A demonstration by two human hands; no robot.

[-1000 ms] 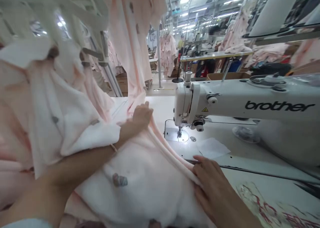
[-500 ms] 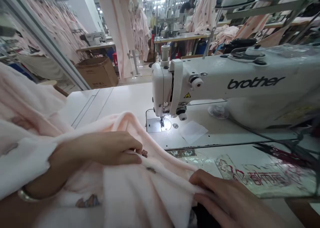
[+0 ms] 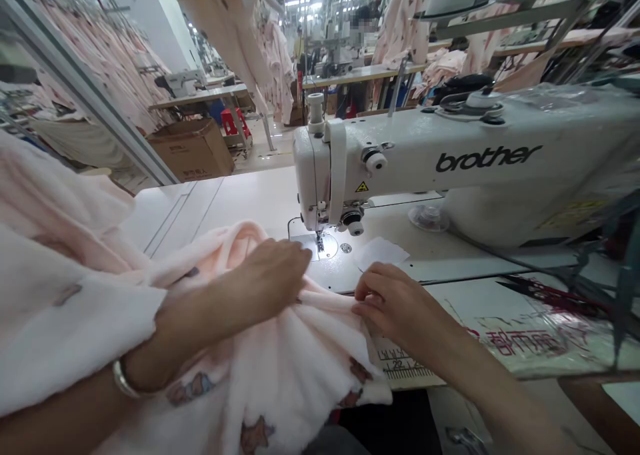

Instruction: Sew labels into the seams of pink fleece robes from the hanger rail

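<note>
Pale pink fleece fabric [image 3: 295, 368] with small printed figures spreads over the front of the sewing table and hangs down toward my lap. My left hand [image 3: 273, 272] is closed on its folded edge, just left of the needle plate, with the fingertips hidden behind the hand. Farther right, my right hand [image 3: 387, 295] pinches the same edge between thumb and fingers. The stretch of edge between my hands lies in front of the presser foot [image 3: 321, 242] of a white Brother sewing machine [image 3: 400, 155]. The fabric is not under the foot.
A white scrap [image 3: 383, 252] and a clear bobbin-like disc [image 3: 429, 218] lie right of the needle. Red-handled scissors [image 3: 555, 298] rest farther right. A printed ruler [image 3: 407, 368] runs along the front edge. Behind the table stand a cardboard box [image 3: 193, 150] and hanging pink garments [image 3: 220, 28].
Both hands have moved up and toward the needle area, carrying the fabric edge with them. The hands are closer together, and the view has shifted slightly.
</note>
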